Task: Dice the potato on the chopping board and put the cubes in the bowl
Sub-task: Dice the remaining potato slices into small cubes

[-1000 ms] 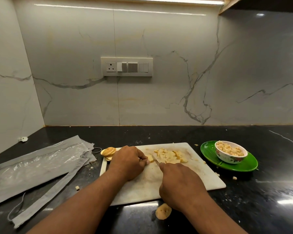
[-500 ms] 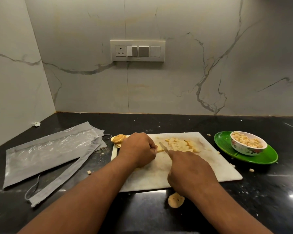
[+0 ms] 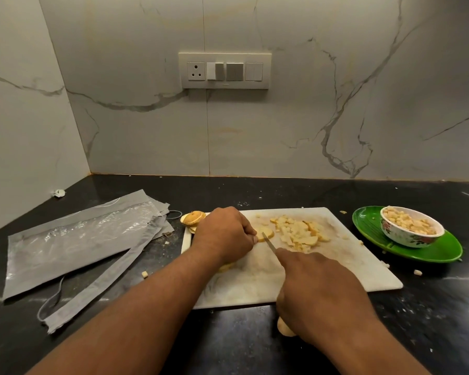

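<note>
While left hand [image 3: 224,235] curls down on a potato slice [image 3: 264,234] atop the white chopping board [image 3: 363,269], right hand [image 3: 317,290] wrapped round a knife [image 3: 269,244], blade beside that slice, diced pile [image 3: 299,232] just past it, bowl [image 3: 409,231] of cubes on green plate [image 3: 439,250] at right.

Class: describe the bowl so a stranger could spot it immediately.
Start at the white chopping board on the black counter. Right of it lies a green plate. The bowl stands on that plate: white, flower-patterned, full of potato cubes.
</note>
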A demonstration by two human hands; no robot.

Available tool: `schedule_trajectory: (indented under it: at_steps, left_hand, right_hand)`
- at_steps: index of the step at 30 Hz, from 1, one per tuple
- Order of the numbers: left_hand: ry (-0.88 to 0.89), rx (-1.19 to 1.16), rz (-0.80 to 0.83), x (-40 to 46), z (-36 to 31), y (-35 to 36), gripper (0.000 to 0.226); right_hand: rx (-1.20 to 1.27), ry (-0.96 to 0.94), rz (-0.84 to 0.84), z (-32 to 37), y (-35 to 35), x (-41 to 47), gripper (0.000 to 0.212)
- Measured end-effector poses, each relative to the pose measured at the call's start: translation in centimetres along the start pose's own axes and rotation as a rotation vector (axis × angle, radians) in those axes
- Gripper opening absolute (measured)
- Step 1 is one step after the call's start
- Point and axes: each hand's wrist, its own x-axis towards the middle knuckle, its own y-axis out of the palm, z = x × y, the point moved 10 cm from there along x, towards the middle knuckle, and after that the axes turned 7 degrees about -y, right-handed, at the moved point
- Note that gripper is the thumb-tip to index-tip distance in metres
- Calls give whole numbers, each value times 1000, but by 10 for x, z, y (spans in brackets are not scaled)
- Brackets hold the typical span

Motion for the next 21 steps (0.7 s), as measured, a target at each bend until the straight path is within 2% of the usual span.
schedule_trajectory:
  at_steps: [7, 11, 15, 18, 21]
  left_hand:
    - [-18, -18, -12, -2, 2, -3, 18]
    - [-21, -2, -17, -1, 3, -3, 18]
    - [3, 10, 16, -1, 0, -3, 19]
    - [6, 0, 51, -3, 2, -4, 11]
    - [-22, -94, 20, -4, 8, -8, 18]
  right_hand:
    - [31, 34, -108, 3, -12, 22, 54]
    - [29, 31, -54, 4, 10, 11, 57]
    - [29, 13, -20, -1, -1, -9, 59]
    - [38, 19, -94, 1, -15, 1, 56]
    - [45, 36, -124, 4, -10, 23, 54]
